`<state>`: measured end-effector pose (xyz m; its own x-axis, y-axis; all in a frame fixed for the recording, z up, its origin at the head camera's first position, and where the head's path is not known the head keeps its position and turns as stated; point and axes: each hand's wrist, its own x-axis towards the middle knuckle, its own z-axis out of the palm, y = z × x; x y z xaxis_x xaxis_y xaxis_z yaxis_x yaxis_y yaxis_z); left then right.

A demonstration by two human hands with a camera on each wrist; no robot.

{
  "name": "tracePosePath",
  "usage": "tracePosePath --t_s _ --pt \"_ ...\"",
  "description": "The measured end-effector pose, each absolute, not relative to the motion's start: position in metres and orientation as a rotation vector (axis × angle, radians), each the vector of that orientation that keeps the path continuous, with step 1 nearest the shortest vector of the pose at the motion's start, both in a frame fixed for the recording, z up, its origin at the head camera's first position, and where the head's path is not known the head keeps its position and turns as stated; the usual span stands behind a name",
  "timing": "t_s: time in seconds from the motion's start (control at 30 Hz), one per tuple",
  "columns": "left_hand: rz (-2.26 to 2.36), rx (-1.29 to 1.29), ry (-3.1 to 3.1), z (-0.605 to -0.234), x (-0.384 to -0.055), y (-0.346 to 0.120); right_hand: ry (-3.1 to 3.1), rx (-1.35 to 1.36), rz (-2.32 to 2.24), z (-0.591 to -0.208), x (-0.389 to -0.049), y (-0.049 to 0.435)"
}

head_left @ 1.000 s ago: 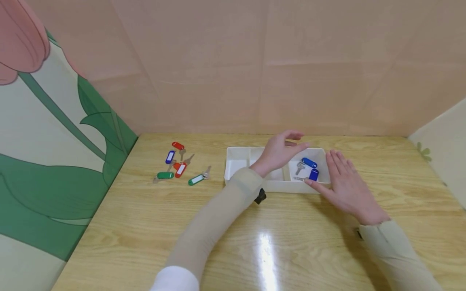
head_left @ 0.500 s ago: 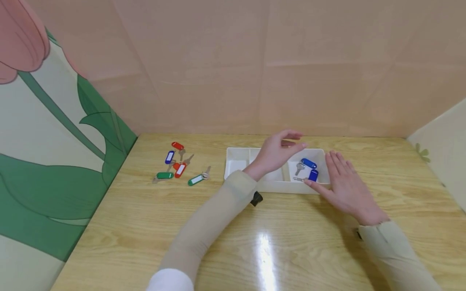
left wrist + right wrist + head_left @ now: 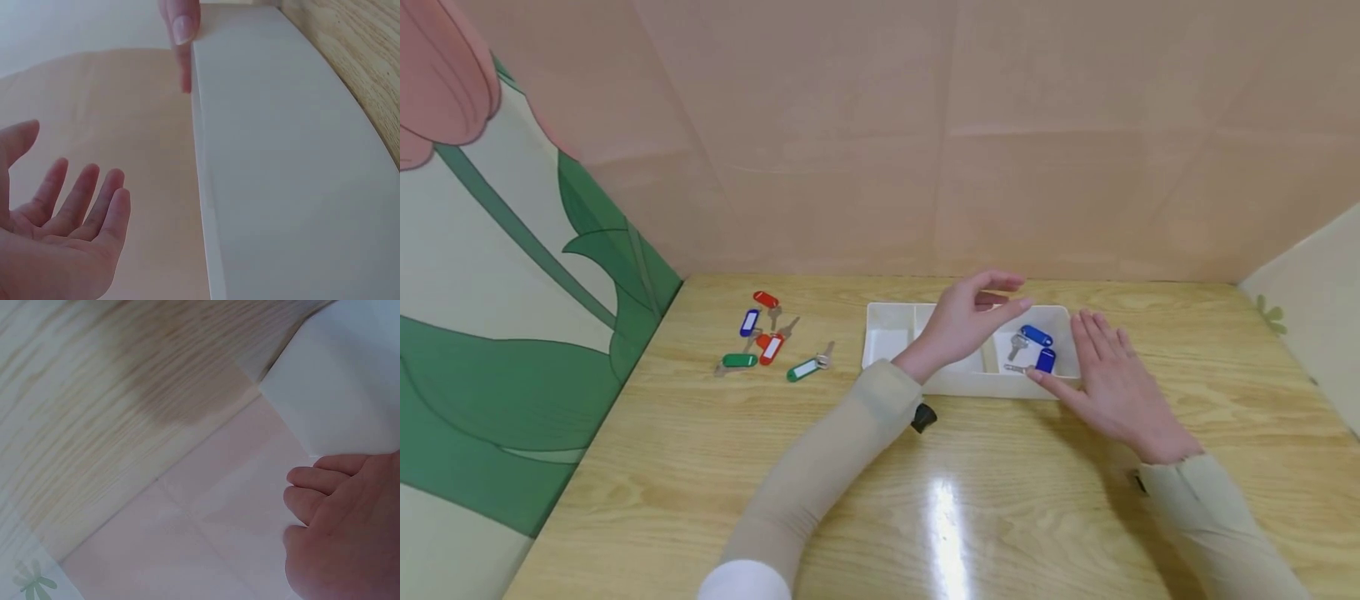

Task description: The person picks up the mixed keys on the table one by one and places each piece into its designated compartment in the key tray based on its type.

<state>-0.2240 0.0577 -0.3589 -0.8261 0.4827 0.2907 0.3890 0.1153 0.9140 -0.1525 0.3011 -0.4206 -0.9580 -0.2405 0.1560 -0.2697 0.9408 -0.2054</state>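
A white box (image 3: 887, 377) with three compartments stands on the table. Two blue key tags, a lighter one (image 3: 1036, 336) and a darker one (image 3: 1045, 361), lie with their keys in its right compartment. Over the middle compartment hovers my left hand (image 3: 958, 321), fingers loosely bent and nothing in them; the left wrist view has this hand (image 3: 69, 244) beside the box's wall (image 3: 287, 162). My right hand (image 3: 1120, 392) rests against the box's right end, fingers straight, thumb at the near right corner. In the right wrist view, the right hand (image 3: 350, 519) touches the white wall (image 3: 337, 381).
Left of the box lie several tagged keys: two red tags (image 3: 766, 299) (image 3: 771, 350), a blue tag (image 3: 749, 322) and two green tags (image 3: 740, 361) (image 3: 803, 370). A pink wall covering (image 3: 880, 150) rises behind the wooden table (image 3: 1015, 508).
My left hand has drifted slightly to the left above the box. The right hand, the box and the keys stay where they were.
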Motion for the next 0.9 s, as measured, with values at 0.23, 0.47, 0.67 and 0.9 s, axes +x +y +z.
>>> tracePosePath --t_s 0.23,0.47,0.67,0.9 --pt "1.853 0.902 2.268 -0.355 -0.22 0.055 -2.967 0.389 0.323 -0.421 -0.154 0.301" --pt "1.862 0.888 2.264 -0.353 -0.218 0.049 -2.967 0.387 0.355 -0.419 -0.154 0.3" --pt "1.896 0.88 2.25 -0.354 -0.217 0.042 -2.968 0.385 0.365 -0.418 -0.153 0.299" --pt "1.92 0.867 2.253 -0.357 -0.216 0.035 -2.971 0.383 0.384 -0.417 -0.151 0.299"
